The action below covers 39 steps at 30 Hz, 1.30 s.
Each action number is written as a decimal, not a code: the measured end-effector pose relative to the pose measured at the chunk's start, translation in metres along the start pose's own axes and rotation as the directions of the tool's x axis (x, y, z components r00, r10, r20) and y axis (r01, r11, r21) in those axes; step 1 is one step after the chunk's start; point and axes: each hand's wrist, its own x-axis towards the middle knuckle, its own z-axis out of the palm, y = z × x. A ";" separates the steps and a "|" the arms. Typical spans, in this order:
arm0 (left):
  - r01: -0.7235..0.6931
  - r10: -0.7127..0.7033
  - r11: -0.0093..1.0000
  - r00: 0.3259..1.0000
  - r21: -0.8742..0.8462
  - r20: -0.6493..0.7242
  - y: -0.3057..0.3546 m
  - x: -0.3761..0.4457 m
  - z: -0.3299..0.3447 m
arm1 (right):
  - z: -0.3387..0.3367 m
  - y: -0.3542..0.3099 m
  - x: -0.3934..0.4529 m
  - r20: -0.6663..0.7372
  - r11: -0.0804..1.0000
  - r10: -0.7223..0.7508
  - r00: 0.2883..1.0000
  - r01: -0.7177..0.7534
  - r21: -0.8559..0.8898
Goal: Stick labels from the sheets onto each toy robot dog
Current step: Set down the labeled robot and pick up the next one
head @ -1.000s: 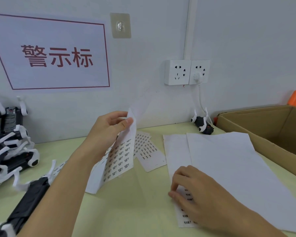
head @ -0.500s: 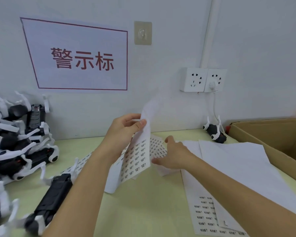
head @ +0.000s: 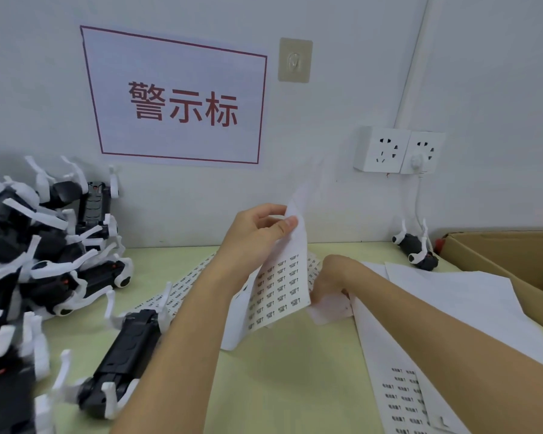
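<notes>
The left hand (head: pixel 257 236) sits at the centre of the frame with thumb and forefinger pinched on the top edge of a label sheet (head: pixel 279 286), which it holds upright so the printed rows face right and toward the camera. The sheet's long axis runs from the pinch down and to the left, and its lower corner rests on the green table (head: pixel 295 386).

Just right of the sheet, the right hand (head: pixel 333 283) reaches in low, its fingers hidden behind the sheet's lower right edge. Whether those fingers are spread or closed on anything cannot be told; they seem to lie on or near a small pale piece of paper (head: pixel 329 311) flat on the table.

Nearer the camera on the right, a second printed sheet (head: pixel 402 399) lies partly under blank white sheets (head: pixel 470 308).

The nearest toy robot dog (head: pixel 123 355), black-bodied with white legs, lies at lower left, its body running diagonally toward the sheet. A pile of similar dogs (head: pixel 44 252) fills the left edge.

Any peeled label must therefore travel leftward, across the left forearm, and the left hand is the nearer one to that dog.
</notes>
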 end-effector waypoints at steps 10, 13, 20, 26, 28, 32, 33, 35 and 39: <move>0.013 -0.013 1.000 1.000 -0.003 0.011 -0.001 0.000 0.001 | -0.002 0.018 -0.007 -0.139 0.861 0.015 0.990 0.058 0.505; 0.001 -0.001 1.000 1.000 -0.001 0.022 -0.002 0.000 0.002 | -0.007 0.050 -0.020 -0.216 0.744 0.021 0.976 0.129 0.655; -0.009 -0.004 0.992 0.994 0.125 0.110 -0.009 -0.001 0.019 | 0.022 0.114 -0.046 -0.519 0.278 0.266 0.812 0.451 0.848; -0.106 -0.251 0.749 0.868 0.654 0.428 -0.017 -0.007 0.046 | 0.034 0.118 -0.056 -0.537 -0.007 0.484 0.690 0.617 0.787; -0.124 -0.323 0.709 0.818 0.694 0.476 -0.022 -0.009 0.051 | 0.032 0.112 -0.059 -0.533 -0.091 0.487 0.692 0.648 0.757; 0.116 -0.291 0.898 0.880 0.425 0.375 -0.024 -0.009 0.056 | 0.043 0.089 -0.068 -0.556 -0.218 0.209 0.804 0.593 0.775; 0.186 -0.278 0.941 0.902 0.282 0.332 -0.022 -0.008 0.057 | 0.048 0.083 -0.071 -0.547 -0.202 0.086 0.833 0.552 0.809; 0.237 -0.235 0.971 0.947 0.017 0.219 -0.019 -0.005 0.056 | 0.061 0.073 -0.075 -0.498 -0.088 -0.110 0.860 0.490 0.867; 0.146 -0.145 0.974 0.989 -0.175 0.022 -0.022 -0.001 0.048 | 0.078 0.069 -0.076 -0.474 0.069 -0.199 0.858 0.495 0.866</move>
